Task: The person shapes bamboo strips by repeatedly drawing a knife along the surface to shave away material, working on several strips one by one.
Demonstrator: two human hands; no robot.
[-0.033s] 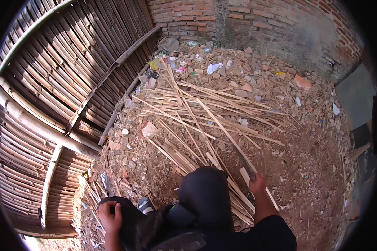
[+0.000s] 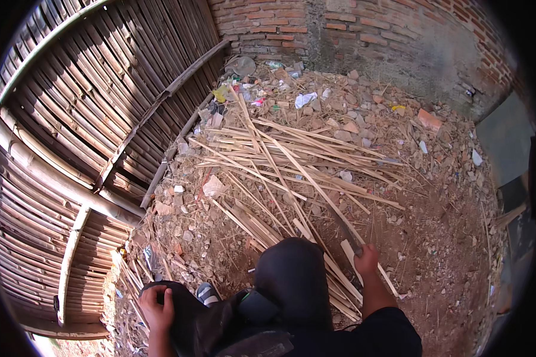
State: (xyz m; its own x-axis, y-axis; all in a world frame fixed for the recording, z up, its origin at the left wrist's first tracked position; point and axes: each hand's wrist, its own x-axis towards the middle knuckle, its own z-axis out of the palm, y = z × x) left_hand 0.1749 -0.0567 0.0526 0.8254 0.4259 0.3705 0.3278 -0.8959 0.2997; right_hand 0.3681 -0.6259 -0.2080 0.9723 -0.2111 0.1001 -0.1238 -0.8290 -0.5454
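Hardly anything has moved since the earlier frame: the outlook has shifted by a hair, and both our hands sit where they were. Nearest us, our left hand (image 2: 156, 302) rests on the left knee (image 2: 183, 297), thumb apart from the fingers, with nothing visible in it. Our right hand (image 2: 368, 260), beyond the right knee (image 2: 292, 269), is clamped around the handle of a dark-bladed knife (image 2: 346, 230). Its blade lies along a long pale strip (image 2: 313, 181) that slants from the far pile, passes the hand and ends just behind it. We cannot tell whether the fingers also grip that strip, or whether the blade has bitten in.

We judge this to be a pause or the set-up of a blade stroke; working the strip further would call for our left hand to leave the knee and steady the wood.

Close by, a bundle of strips (image 2: 337, 278) runs partly hidden under the right leg, and a dark object (image 2: 258, 306) on our lap is hard to make out. Farther off, the crossed pile of strips (image 2: 345, 156) lies on rubble (image 2: 351, 126), before a brick wall (image 2: 280, 27), whose top is cut off.
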